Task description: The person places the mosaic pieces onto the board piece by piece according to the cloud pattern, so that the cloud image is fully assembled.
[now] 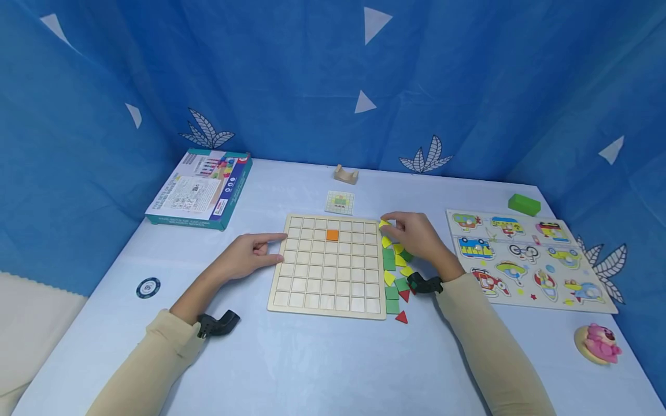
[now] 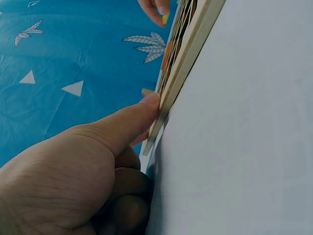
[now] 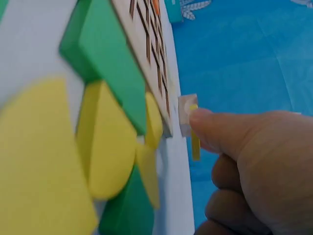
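On my feed I count one grid board point(image 1: 322, 313), one orange tile point(image 1: 332, 235), one card point(image 1: 340, 203), one box point(image 1: 199, 190), one puzzle board point(image 1: 541, 271).

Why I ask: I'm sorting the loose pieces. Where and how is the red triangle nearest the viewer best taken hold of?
Probably by two of its edges, pinched from above and from its right. The red triangle lies flat on the table and looks thin; bare tabletop lies to its right, while a green square sits close by its left.

what looks like a play corner: patterned blue curtain point(image 1: 291, 75) behind a white table point(image 1: 333, 370), toy puzzle point(image 1: 532, 268) on it.
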Tool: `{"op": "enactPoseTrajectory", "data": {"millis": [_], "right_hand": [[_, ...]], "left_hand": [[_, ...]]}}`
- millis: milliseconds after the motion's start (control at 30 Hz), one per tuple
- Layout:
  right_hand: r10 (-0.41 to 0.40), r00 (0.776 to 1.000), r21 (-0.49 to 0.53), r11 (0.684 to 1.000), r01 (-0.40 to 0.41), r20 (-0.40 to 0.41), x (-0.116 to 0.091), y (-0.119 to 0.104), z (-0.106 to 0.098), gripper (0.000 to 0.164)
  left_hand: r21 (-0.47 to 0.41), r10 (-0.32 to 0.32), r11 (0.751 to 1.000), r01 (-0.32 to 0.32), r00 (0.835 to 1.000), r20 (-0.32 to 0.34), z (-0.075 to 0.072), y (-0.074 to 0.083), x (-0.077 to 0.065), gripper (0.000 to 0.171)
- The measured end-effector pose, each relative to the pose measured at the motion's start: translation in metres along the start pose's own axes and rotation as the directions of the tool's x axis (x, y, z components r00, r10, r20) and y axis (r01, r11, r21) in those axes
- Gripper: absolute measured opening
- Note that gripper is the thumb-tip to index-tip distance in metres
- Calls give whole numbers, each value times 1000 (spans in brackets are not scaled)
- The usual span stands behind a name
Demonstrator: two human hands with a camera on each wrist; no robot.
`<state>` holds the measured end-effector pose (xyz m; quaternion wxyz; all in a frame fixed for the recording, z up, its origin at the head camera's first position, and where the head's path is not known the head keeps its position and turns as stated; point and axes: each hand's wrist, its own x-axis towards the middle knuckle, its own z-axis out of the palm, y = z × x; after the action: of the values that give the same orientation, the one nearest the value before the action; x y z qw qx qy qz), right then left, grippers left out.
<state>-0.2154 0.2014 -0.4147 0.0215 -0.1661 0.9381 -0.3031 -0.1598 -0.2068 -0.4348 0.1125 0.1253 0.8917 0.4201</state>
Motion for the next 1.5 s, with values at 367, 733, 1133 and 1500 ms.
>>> {"op": "enactPoseTrajectory", "data": {"millis": [367, 733, 1133, 1500], "right_hand": [[-103, 984, 23, 995, 101, 146, -3, -29, 13, 32], [-191, 941, 39, 981, 188, 280, 5, -52, 36, 30], [-147, 987, -122, 981, 154, 65, 0, -62, 39, 37], [-91, 996, -235, 967, 93, 21, -1, -67, 46, 43]], "left_hand": [[1, 5, 1000, -5, 1000, 0, 0, 0, -1, 55], [-32, -11, 999, 12, 1000, 7, 3, -1, 0, 55], [-8, -9, 1000, 9, 1000, -1, 0, 1, -2, 55], [0, -3, 1000, 3, 1000, -10, 1, 0, 0, 54]]}}
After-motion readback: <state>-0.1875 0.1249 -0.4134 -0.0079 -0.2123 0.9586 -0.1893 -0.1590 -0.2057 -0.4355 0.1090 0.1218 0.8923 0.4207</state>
